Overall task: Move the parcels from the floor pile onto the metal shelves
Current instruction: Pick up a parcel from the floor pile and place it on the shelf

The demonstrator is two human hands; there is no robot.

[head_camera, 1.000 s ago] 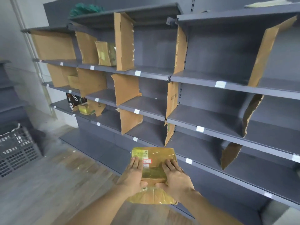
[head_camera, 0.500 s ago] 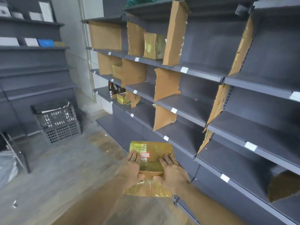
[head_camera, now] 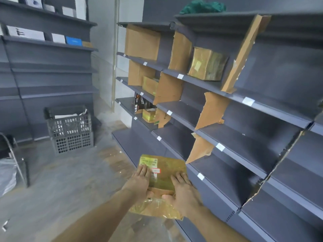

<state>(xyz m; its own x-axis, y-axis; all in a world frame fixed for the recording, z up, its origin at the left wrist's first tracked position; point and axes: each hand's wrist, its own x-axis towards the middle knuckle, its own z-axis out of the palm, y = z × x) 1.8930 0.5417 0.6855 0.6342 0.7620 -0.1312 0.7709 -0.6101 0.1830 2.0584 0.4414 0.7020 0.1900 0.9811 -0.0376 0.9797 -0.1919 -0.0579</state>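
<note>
Both hands hold a yellow-taped cardboard parcel [head_camera: 164, 170] with a white label, low in the middle of the view. My left hand [head_camera: 139, 180] grips its left side, fingers flat on top and thumb under the near edge. My right hand [head_camera: 183, 187] grips the right side the same way. The parcel hovers beside the lower tiers of the grey metal shelves [head_camera: 244, 149], which stretch along the right and are split by torn cardboard dividers [head_camera: 209, 110]. One taped parcel [head_camera: 208, 64] sits on an upper tier; smaller ones [head_camera: 148, 115] sit lower at the far end.
A grey plastic crate [head_camera: 70, 130] stands on the floor at left, in front of another shelf unit [head_camera: 47, 70] with white and blue boxes. A bin with a grey bag [head_camera: 8, 172] is at the far left. A green cloth [head_camera: 202, 7] lies on the top shelf.
The view has swung left and moved along the shelves toward the far end, bringing the crate and left shelf unit into sight. Both hands keep the same hold on the parcel.
</note>
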